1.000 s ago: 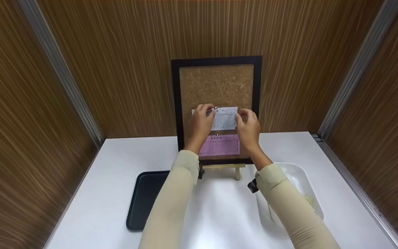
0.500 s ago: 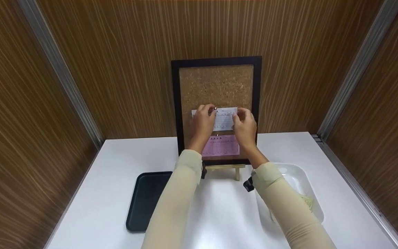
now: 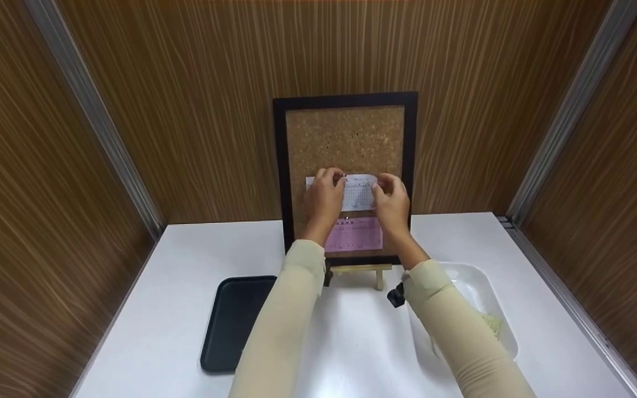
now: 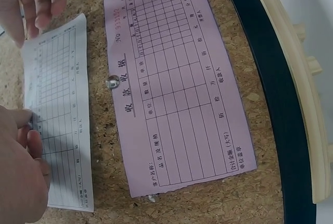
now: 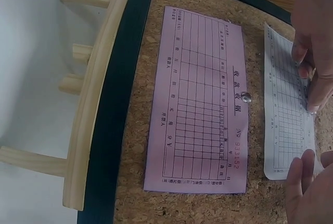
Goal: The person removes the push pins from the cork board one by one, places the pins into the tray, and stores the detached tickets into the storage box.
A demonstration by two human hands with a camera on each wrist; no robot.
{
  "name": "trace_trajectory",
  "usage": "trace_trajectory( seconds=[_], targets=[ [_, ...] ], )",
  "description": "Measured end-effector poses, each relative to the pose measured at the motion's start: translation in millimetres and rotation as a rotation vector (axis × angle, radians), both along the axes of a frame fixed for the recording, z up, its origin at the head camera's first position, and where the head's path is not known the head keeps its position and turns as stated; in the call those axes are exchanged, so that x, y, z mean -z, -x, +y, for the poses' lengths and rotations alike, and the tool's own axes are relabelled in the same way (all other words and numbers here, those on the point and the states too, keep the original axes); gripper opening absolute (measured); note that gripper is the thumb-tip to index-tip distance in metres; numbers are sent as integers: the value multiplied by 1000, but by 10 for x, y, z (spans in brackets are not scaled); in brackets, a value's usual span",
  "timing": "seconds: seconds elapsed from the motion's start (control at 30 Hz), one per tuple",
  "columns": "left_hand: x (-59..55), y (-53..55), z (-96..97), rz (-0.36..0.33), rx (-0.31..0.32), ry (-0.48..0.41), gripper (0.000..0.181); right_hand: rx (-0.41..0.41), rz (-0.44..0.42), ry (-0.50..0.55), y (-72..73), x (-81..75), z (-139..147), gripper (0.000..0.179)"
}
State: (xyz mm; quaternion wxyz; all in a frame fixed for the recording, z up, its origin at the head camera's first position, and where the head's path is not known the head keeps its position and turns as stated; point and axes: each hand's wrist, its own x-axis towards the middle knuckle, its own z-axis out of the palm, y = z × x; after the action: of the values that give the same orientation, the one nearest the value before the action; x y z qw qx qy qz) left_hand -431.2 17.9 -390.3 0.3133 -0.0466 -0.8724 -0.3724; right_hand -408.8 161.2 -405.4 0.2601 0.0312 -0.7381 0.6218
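Observation:
A white receipt slip with a printed grid lies against the cork board. My left hand is over its left half, thumb and finger pinching a small push pin at the slip's top edge. At the opposite end my right hand holds the slip's right edge between thumb and fingers, and the top corner there bends a little. Below, a pink receipt slip hangs flat, fixed by a shiny round pin at its top middle.
The black-framed board stands on a small wooden easel near the back wall. A dark tray lies on the white table at left. At right, under the right forearm, a white tray holds a yellowish-green piece.
My right hand has shifted slightly left along the white receipt slip, whose upper right corner now curves. The left hand stays at the pin, its forearm a touch further right.

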Motion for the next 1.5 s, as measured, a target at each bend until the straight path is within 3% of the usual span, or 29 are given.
trace_trajectory(
  seconds=[0.3, 0.43, 0.63, 1.03, 1.27, 1.5],
  targets=[
    [29, 12, 40, 76, -8, -2, 10, 101, 52, -130, 80, -20, 14, 22],
    [40, 4, 59, 106, -21, 9, 9, 105, 59, -148, 120, -22, 22, 20],
    [37, -10, 83, 112, -22, 35, 9, 85, 41, -121, 132, -25, 52, 25],
    [42, -12, 112, 117, -33, 49, 12, 51, 90, -134, 166, 25, 78, 25],
    [40, -7, 96, 118, -47, 81, 13, 106, 110, -228, 150, 5, 63, 23],
    [59, 3, 104, 132, -69, 94, 12, 139, 105, -253, 160, 9, 71, 21]
  ],
)
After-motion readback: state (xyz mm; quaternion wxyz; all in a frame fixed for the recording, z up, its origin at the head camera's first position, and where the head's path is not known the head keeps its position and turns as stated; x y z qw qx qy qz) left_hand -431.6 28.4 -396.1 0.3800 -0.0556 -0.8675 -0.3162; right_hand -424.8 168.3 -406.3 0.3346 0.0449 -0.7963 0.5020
